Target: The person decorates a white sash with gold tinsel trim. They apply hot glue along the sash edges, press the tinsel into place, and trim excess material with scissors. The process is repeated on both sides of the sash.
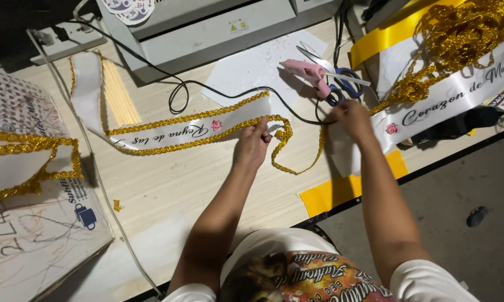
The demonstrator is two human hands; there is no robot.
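Observation:
A white sash (173, 133) edged with gold glitter trim lies across the wooden table (168, 184), with dark script and a small pink rose on it. My left hand (253, 146) pinches the sash's right end where the trim meets the cloth. A loose length of gold trim (297, 154) loops off that end toward the right. My right hand (354, 118) grips the far end of that trim, just below the blue-handled scissors (341, 84) and the pink glue gun (311, 72).
A grey machine (207, 28) stands at the back, and a black cable (229, 92) runs over the sash. A second lettered sash (459, 92), a pile of gold trim (464, 28) and yellow ribbon (386, 42) lie at right. Cardboard (34, 223) lies at left.

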